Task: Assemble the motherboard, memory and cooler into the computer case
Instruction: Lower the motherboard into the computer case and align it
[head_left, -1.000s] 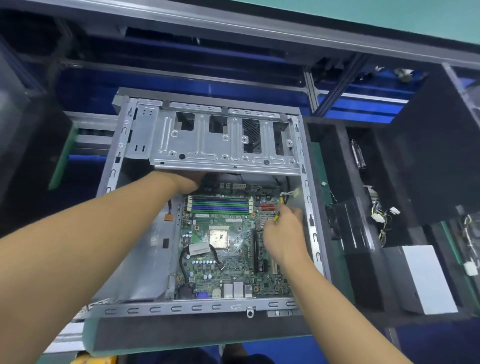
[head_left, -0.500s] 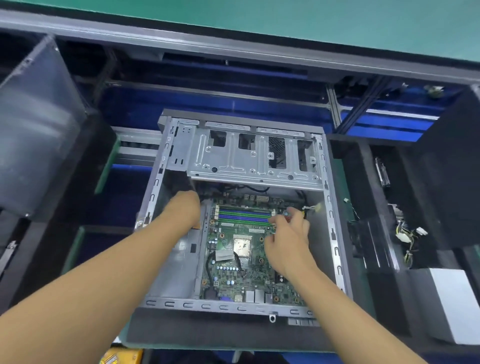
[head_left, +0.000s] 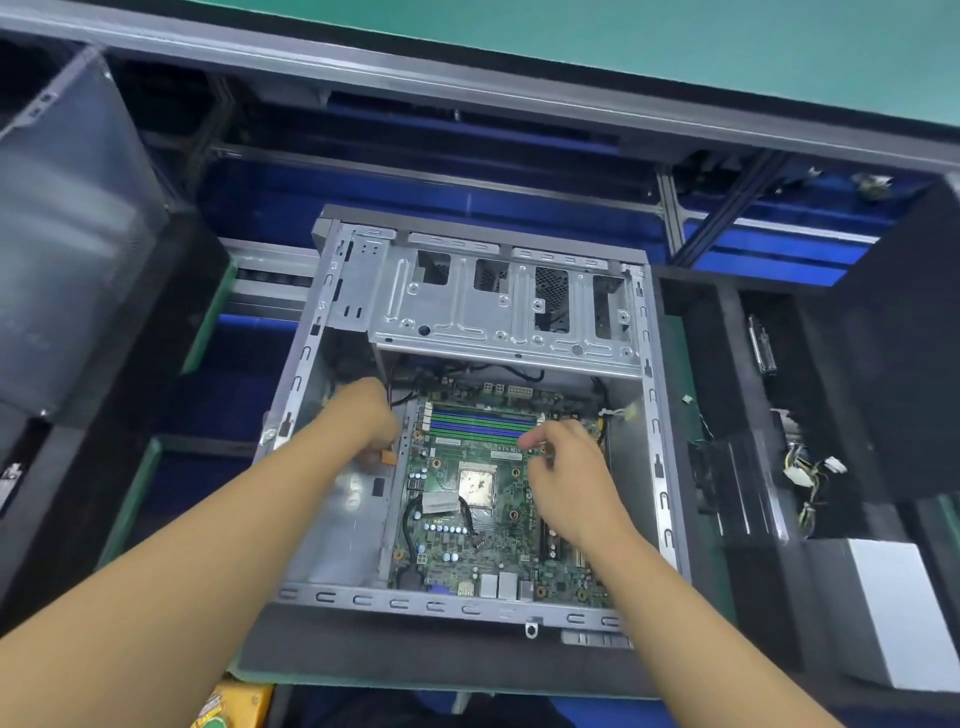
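This was a factory assembly station: an open computer case (head_left: 415, 603) sat on a padded pallet (head_left: 395, 657), flanked by black foam parts bins (head_left: 727, 364) (one holding loose cables (head_left: 810, 480)), with an aluminium frame (head_left: 670, 218) behind.

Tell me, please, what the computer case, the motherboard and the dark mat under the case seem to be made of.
Computer case: bare sheet metal, likely steel, matte silver-grey; stamped ribs, punched slots and folded edges show it.
Motherboard: green laminate circuit board, slightly glossy, studded with soldered parts.
Dark mat: dull black, soft-looking, perhaps foam or rubber; the look leaves that open.
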